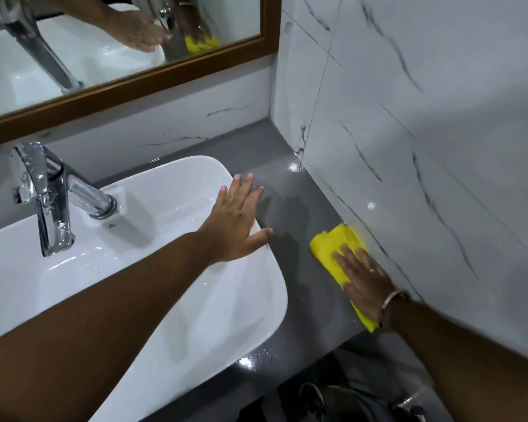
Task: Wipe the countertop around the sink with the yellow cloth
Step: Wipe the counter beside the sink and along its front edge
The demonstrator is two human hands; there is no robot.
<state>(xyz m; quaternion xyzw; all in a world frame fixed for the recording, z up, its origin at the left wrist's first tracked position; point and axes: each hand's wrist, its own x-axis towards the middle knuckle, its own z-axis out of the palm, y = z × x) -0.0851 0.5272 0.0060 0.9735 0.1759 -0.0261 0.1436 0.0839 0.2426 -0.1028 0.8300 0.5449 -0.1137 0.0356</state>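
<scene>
Against the tiled wall, the right hand (365, 277) presses flat, fingers spread, on the yellow cloth (336, 246) on the grey worktop (290, 208); soft, light, likely bunches; left hand (237, 219) spread over the sink (275, 287) rim

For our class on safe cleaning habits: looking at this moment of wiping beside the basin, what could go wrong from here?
1. The right hand presses the yellow cloth flat against the marble wall tile; knuckles or the bracelet may scrape it.
2. Water droplets sit near the grey countertop front edge; a stroke could push them onto the floor.
3. The left hand hovers over the glossy sink rim and might slip if leaned on.
</scene>
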